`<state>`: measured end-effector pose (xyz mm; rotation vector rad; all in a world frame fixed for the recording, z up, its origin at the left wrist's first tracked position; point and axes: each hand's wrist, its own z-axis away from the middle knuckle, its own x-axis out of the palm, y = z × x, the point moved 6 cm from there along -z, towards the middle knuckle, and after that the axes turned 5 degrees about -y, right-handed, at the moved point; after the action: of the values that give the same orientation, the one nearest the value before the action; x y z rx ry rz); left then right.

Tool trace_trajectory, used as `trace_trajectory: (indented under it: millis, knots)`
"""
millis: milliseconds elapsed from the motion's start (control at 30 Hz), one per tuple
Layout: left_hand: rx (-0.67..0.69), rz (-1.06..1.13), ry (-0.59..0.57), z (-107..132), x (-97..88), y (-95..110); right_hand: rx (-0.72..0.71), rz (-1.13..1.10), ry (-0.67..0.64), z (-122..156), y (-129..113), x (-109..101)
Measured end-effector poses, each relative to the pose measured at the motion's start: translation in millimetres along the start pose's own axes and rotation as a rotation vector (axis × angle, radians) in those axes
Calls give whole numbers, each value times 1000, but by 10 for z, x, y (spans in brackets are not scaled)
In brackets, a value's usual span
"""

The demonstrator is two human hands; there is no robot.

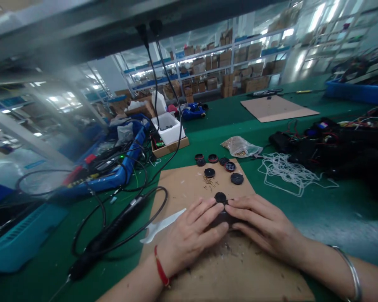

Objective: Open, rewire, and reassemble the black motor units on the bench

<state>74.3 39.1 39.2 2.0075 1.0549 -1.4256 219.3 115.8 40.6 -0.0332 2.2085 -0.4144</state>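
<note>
My left hand [189, 235] and my right hand [264, 224] meet over a small black part [222, 216] on a brown cardboard sheet [182, 184]. Fingers of both hands curl around it and cover most of it. A round black cap [220, 196] shows at its top, just beyond my fingertips. Several more round black caps [237, 178] lie at the far edge of the cardboard, beside a little heap of small screws [210, 181]. A red string circles my left wrist and a metal bangle my right forearm.
A black electric screwdriver [113, 228] with looping cable lies left of the cardboard. A white plastic strip [162, 226] rests at its left edge. A bag of screws [241, 147], tangled white cord [286, 172], black wired parts [334, 147] and a blue tray [113, 180] surround it on the green table.
</note>
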Motion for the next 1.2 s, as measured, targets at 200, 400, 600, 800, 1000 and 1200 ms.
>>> trace_trajectory:
  millis: [200, 400, 600, 800, 1000, 1200]
  knots:
    - [-180, -31, -85, 301, -99, 55, 37, 28, -98, -136, -130, -18]
    - [-527, -117, 69, 1189, -552, -90, -34, 208, -208, -328, -248, -54]
    - [-829, -353, -78, 2057, -662, -307, -59, 449, -234, -377, -312, 71]
    - [-1188, -58, -192, 2272, -556, -817, -97, 503, -214, -448, -376, 59]
    - [-1227, 139, -279, 1972, -696, -1127, -97, 479, -175, -421, -357, 76]
    - [-1288, 837, 313, 1432, -1040, -872, -42, 371, -187, -421, -322, 173]
